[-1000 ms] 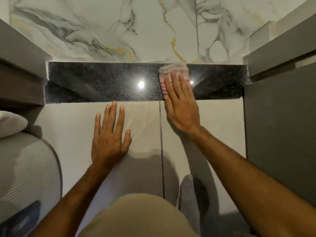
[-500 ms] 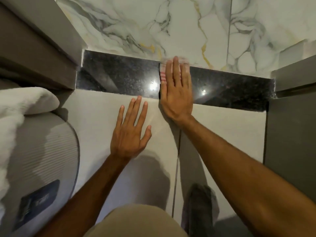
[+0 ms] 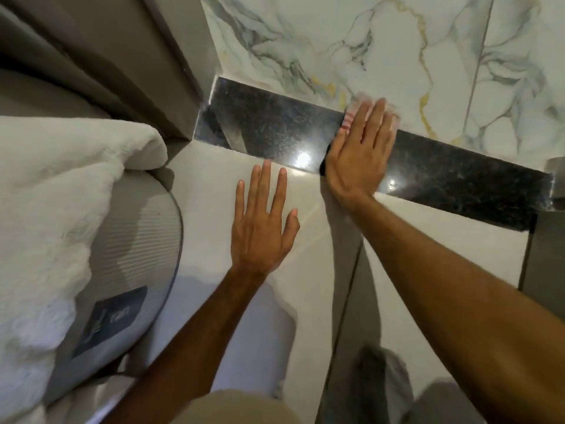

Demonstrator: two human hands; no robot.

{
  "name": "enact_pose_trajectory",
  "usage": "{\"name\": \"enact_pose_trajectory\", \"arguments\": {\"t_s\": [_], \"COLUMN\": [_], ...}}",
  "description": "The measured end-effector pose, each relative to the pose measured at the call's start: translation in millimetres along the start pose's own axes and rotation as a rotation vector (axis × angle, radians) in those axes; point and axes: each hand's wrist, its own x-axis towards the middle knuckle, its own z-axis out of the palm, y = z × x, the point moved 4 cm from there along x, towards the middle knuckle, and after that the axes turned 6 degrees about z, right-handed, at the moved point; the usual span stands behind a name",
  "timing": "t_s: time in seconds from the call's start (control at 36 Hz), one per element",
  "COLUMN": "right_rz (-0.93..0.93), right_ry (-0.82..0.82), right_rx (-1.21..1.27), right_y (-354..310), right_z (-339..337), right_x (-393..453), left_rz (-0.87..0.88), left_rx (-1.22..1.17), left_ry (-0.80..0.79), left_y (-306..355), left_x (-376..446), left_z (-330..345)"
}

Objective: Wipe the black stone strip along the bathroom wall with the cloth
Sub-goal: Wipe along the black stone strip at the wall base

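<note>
The glossy black stone strip (image 3: 269, 127) runs from upper left to right between the veined marble wall and a pale tile surface. My right hand (image 3: 360, 154) lies flat across the strip near its middle, pressing a pink-and-white striped cloth (image 3: 350, 116) against it; only the cloth's edges show past my fingers. My left hand (image 3: 263, 221) rests flat on the pale tile (image 3: 214, 191) just below the strip, fingers spread, holding nothing.
A grey cabinet or door frame (image 3: 128, 56) closes the strip's left end. A fluffy white towel (image 3: 52, 209) lies over a ribbed grey object with a dark label (image 3: 113, 316) at the left. Another grey panel (image 3: 547, 255) bounds the right end.
My right hand and the cloth have slid left along the strip. The camera view has swung left and tilted, bringing the towel into view. My left hand stays flat on the tile.
</note>
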Motion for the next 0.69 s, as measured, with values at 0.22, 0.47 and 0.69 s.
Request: {"name": "enact_pose_trajectory", "arguments": {"t_s": [0.22,0.47,0.69], "right_rz": [-0.763,-0.361,-0.492], "right_ry": [-0.204,-0.057,-0.149], "right_rx": [0.008,-0.001,0.017], "right_y": [-52.1,-45.8,-123.4], "right_z": [25.6,12.9,30.2], "right_x": [-73.3,-36.0,-52.2], "left_rz": [-0.107,-0.218,-0.213], "left_rx": [0.082,0.082,0.100], "left_ry": [-0.054,0.023,0.011], "left_y": [-20.6,-40.5,-46.2], "left_x": [-31.2,-60.0,-66.0], "left_z": [-2.0,-1.9,3.0]}}
